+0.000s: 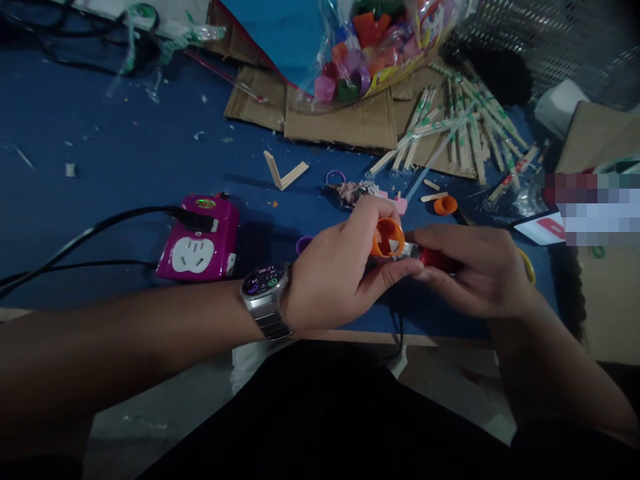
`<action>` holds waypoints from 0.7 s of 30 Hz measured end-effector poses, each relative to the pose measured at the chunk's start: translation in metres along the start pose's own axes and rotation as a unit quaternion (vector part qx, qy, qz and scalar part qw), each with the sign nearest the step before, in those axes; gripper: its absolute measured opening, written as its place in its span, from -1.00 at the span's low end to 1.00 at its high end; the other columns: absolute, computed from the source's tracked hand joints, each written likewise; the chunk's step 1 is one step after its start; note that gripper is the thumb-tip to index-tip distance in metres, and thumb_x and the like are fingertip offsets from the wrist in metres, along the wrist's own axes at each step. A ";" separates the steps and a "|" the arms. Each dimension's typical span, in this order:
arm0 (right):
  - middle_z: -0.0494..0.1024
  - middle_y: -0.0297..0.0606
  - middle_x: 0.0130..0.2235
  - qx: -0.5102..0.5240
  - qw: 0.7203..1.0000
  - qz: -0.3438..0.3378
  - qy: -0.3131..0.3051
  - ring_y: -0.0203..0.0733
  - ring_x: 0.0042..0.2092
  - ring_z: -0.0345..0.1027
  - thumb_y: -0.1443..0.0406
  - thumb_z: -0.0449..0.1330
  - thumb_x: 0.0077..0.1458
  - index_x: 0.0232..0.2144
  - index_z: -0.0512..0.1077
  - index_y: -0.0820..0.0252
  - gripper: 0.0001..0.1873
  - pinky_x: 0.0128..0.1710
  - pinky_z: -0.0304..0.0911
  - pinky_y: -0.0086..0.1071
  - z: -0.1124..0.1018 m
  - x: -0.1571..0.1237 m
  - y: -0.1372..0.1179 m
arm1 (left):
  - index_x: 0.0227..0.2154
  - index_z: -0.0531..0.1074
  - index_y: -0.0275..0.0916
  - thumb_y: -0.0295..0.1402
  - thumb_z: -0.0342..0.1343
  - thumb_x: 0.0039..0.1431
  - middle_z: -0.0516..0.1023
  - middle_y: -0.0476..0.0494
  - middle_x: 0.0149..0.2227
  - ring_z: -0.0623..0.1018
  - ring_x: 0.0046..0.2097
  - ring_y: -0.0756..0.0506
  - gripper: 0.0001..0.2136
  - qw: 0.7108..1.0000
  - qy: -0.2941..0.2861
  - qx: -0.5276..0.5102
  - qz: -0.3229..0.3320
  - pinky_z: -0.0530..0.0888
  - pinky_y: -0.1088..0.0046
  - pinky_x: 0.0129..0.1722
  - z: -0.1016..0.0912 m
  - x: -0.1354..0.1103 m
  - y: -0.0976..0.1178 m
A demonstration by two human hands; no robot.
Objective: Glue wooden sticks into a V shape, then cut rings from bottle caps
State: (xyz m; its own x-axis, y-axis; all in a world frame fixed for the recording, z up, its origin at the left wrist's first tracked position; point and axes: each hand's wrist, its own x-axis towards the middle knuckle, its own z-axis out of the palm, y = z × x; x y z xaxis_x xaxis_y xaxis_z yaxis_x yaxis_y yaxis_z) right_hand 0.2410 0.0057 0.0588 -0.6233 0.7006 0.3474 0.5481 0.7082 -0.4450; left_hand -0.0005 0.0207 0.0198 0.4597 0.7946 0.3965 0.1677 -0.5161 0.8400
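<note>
Closed around an orange plastic cup-like piece (pixel 383 249), my left hand (pixel 333 270) holds it with the open end facing up. My right hand (pixel 477 267) grips a red-handled cutter (pixel 436 261). Its metal blade reaches to the orange piece, and a pale pointed tip shows inside the rim. Most of the handle is hidden by my fingers. A purple ring (pixel 302 244) lies partly behind my left hand. Just beyond the hands are a pink piece (pixel 401 205) and a second orange piece (pixel 445 205).
A magenta power adapter (pixel 227 233) with cables stands left. Wooden sticks (pixel 274 170) form a V farther back. Cardboard (pixel 340 123), wrapped chopsticks (pixel 460 137) and a clear bag of colourful plastic pieces (pixel 357 63) fill the back. A yellow ring (pixel 527 268) lies right.
</note>
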 end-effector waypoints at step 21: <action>0.68 -0.18 -0.27 0.018 1.000 0.007 -0.010 -0.13 -0.34 0.58 0.15 0.32 0.31 0.05 0.55 0.17 -0.66 -0.35 0.39 -0.33 -0.003 0.002 -0.002 | 0.04 0.29 -0.20 -0.05 0.21 0.40 0.59 -0.13 -0.15 0.58 -0.31 -0.06 -0.61 0.997 -0.026 -0.069 0.022 0.44 0.38 -0.37 -0.005 0.000 0.004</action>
State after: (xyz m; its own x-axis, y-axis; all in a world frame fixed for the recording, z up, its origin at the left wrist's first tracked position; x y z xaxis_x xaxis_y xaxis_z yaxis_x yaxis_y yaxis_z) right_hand 0.2406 0.0060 0.0625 -0.6277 0.7076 0.3244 0.5360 0.6951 -0.4790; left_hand -0.0038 0.0200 0.0254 0.5096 0.7528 0.4166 0.0266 -0.4978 0.8669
